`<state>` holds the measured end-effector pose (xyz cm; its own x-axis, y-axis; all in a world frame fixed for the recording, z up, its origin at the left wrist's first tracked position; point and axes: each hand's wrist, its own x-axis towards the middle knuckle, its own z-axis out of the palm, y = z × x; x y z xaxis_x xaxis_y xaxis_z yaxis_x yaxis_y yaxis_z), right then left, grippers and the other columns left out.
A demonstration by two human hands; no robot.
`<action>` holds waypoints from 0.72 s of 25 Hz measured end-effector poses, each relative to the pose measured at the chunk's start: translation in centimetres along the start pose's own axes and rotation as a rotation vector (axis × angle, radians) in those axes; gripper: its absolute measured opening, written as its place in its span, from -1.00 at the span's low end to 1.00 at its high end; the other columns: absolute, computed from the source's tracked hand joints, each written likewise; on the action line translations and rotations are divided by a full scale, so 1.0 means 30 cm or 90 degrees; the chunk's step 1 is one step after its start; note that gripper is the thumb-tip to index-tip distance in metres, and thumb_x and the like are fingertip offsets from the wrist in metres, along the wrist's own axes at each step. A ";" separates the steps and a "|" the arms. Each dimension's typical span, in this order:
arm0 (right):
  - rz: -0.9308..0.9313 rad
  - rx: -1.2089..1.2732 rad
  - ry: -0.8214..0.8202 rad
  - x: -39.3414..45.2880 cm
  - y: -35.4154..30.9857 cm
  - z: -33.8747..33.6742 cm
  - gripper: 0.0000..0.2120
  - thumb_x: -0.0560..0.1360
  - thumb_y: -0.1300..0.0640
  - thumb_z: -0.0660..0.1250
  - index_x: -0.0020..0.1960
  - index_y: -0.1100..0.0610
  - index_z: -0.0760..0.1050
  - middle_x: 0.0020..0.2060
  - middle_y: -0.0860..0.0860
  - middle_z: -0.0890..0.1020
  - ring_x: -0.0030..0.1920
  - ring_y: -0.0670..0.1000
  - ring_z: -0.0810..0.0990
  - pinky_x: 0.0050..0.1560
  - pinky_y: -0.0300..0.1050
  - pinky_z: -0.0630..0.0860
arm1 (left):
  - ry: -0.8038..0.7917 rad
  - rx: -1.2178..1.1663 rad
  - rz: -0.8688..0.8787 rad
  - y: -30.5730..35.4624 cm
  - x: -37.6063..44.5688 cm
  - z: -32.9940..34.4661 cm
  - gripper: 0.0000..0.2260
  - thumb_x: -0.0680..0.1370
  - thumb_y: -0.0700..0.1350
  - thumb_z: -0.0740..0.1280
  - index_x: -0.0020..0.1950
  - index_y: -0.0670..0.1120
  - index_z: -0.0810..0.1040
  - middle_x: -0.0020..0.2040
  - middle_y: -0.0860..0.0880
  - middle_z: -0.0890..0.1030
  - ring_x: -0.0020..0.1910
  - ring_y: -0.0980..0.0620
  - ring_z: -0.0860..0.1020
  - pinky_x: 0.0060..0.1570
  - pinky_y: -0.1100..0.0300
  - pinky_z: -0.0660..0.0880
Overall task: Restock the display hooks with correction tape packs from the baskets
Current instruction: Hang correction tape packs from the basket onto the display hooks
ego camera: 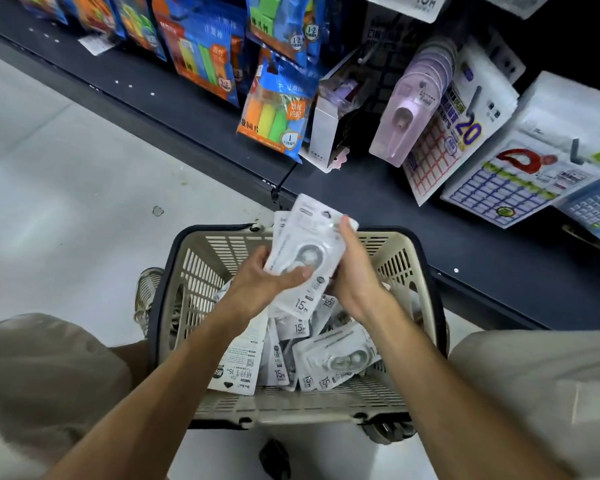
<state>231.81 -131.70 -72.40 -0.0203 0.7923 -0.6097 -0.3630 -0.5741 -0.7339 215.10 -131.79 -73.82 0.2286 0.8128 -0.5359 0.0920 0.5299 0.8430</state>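
Observation:
Both hands hold a small stack of white correction tape packs (309, 244) above a beige plastic basket (409, 261). My left hand (260, 282) grips the stack's lower left, thumb across the front pack. My right hand (354, 268) grips its right edge, fingers reaching to the top corner. Several more packs marked 15m (333, 358) lie loose in the basket's bottom. A purple correction tape pack (413, 109) hangs on a display hook at the upper right.
The dark shelf base (378, 202) runs diagonally behind the basket. Coloured sticky-note packs (274, 119) and label sheets (499, 188) hang above it. My knees flank the basket, and a shoe (146, 292) shows at its left. Grey floor lies to the left.

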 end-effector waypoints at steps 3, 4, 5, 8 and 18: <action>0.046 -0.027 -0.151 -0.008 0.023 -0.012 -0.55 0.63 -0.04 0.24 0.41 0.19 0.49 0.26 0.19 0.64 0.26 0.23 0.60 0.32 0.18 0.50 | -0.077 -0.021 -0.055 0.009 0.016 -0.017 -0.46 0.31 -0.08 0.64 0.26 0.01 0.61 0.08 0.00 0.75 0.07 -0.04 0.72 0.08 0.01 0.61; 0.066 -0.012 -0.196 -0.009 0.022 -0.040 -0.55 0.61 -0.03 0.26 0.42 0.15 0.48 0.28 0.16 0.62 0.28 0.22 0.58 0.34 0.20 0.47 | -0.051 -0.025 -0.063 0.012 0.021 -0.027 -0.50 0.31 -0.11 0.64 0.22 0.01 0.63 0.05 0.00 0.76 0.04 -0.04 0.73 0.03 0.02 0.63; 0.085 -0.014 -0.223 -0.005 0.018 -0.078 -0.55 0.59 -0.02 0.28 0.43 0.10 0.47 0.29 0.13 0.61 0.28 0.20 0.57 0.35 0.21 0.45 | -0.014 -0.014 -0.056 0.013 0.028 -0.035 -0.55 0.32 -0.14 0.64 0.16 0.02 0.64 0.00 0.03 0.76 -0.01 -0.01 0.74 -0.09 0.08 0.65; 0.085 -0.487 -0.053 -0.004 0.013 -0.232 -0.45 0.53 0.12 0.35 0.48 -0.07 0.33 0.35 0.02 0.53 0.22 0.08 0.57 0.22 0.12 0.54 | 0.088 -0.004 -0.053 -0.007 0.046 -0.051 -0.62 0.34 -0.18 0.63 0.09 0.03 0.63 -0.06 0.05 0.77 -0.08 0.02 0.74 -0.26 0.20 0.61; 0.208 -0.750 0.047 -0.018 0.216 -0.399 -0.50 0.45 0.42 0.40 0.29 0.02 0.51 0.16 0.06 0.58 0.01 0.04 0.65 0.02 0.04 0.68 | 0.153 0.175 0.003 -0.067 0.033 -0.075 -0.42 0.29 -0.16 0.67 0.25 -0.05 0.55 0.05 0.06 0.70 -0.06 0.15 0.66 -0.23 0.33 0.58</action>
<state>240.62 -138.30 -80.41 0.1140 0.5839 -0.8038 0.7149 -0.6101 -0.3417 212.96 -131.51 -76.16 -0.0016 0.8663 -0.4995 0.3566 0.4672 0.8091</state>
